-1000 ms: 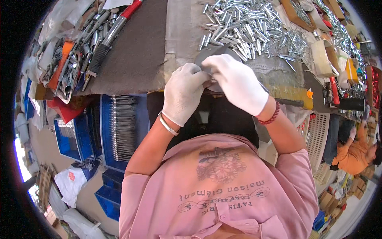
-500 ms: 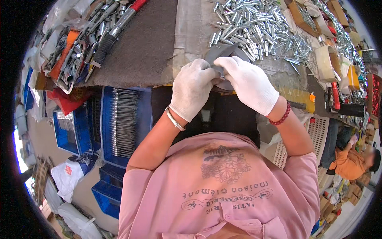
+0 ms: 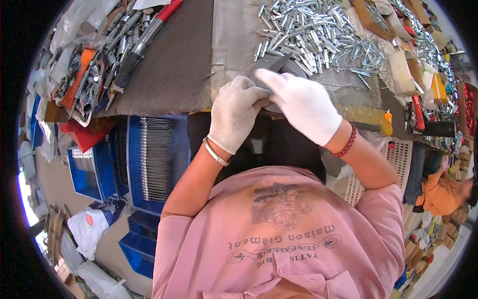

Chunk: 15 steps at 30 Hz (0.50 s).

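My left hand (image 3: 235,115), in a white knit glove, is closed in a pinch at the bench's front edge. Whatever sits between its fingertips is hidden. Close beside it, my right hand (image 3: 304,107), gloved the same way, has its forefinger reaching toward the left fingers. Its other fingers are curled, and their contents are hidden too. Behind and under both hands is a dark grey rounded metal piece (image 3: 274,64), partly covered by the gloves. Just beyond lies a heap of short shiny metal tubes (image 3: 311,37). Thin metal pins (image 3: 367,54) are scattered to its right.
Hand tools, among them a red-and-black-handled bar (image 3: 142,45), crowd the bench's left side. Below stand blue bins (image 3: 181,164), one with rows of metal rods (image 3: 154,159). At right are a small open box (image 3: 403,77), a white basket (image 3: 396,164) and a person in orange (image 3: 440,194).
Both hands have shifted slightly left. My right forefinger now stretches farther over toward the left fingers, and the right hand has turned a little.
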### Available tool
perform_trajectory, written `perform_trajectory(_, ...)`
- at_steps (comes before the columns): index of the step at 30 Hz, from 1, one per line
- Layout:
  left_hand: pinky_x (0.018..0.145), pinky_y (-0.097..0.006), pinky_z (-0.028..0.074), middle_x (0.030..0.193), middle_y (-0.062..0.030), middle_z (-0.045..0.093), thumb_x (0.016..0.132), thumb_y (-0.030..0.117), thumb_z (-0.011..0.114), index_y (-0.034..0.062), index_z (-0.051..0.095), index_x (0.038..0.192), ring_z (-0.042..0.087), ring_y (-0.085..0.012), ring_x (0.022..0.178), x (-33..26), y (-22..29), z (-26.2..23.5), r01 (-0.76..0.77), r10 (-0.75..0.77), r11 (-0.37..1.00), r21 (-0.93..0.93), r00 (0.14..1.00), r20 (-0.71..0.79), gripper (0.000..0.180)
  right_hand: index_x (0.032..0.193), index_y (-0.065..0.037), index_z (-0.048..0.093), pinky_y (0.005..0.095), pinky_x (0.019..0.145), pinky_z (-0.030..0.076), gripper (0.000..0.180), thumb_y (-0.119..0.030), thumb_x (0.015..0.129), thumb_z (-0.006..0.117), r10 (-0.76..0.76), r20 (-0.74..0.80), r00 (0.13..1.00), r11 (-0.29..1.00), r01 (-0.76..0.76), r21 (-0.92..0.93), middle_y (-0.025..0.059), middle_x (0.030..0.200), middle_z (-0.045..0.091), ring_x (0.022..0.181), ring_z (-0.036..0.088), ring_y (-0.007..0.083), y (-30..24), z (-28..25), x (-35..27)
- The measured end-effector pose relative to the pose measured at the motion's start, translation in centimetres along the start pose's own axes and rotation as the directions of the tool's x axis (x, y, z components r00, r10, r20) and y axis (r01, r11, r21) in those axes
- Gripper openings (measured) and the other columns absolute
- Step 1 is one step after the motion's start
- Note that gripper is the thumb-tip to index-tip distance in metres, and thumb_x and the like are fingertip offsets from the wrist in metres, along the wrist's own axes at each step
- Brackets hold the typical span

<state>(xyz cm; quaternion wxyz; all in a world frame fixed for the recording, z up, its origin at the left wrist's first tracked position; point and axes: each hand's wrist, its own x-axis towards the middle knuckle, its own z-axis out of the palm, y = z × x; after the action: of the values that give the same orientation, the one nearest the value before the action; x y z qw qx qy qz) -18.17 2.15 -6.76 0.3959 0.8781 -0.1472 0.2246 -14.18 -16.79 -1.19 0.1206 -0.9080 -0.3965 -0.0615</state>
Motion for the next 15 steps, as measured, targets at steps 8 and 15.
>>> perform_trajectory(8,0.071,-0.044,0.053,0.087,-0.0100,0.063,0.076,0.011,0.085,0.0116,0.076,0.087,0.066,-0.0345,0.081,0.1,-0.2,0.3,0.085,-0.080,0.985,-0.149,0.996,0.039,0.014,0.123,-0.011,0.071,0.0416,0.080,0.057,0.035,-0.010,0.088,0.076,0.266,-0.118,0.957,0.964,-0.266,0.011,0.0118,0.100,0.070,0.092,0.069,0.0350,4.9,-0.3,-3.5)
perform_trajectory(15,0.072,-0.044,0.054,0.087,-0.0100,0.064,0.075,0.010,0.085,0.0105,0.076,0.089,0.066,-0.0341,0.083,0.2,0.0,0.1,-0.006,0.007,0.999,-0.050,1.000,0.028,0.016,0.138,-0.014,0.068,0.0398,0.080,0.057,0.048,-0.001,0.092,0.071,0.287,-0.110,0.952,0.918,-0.240,0.315,0.0144,0.102,0.070,0.092,0.071,0.0364,1.6,-2.9,-7.0)
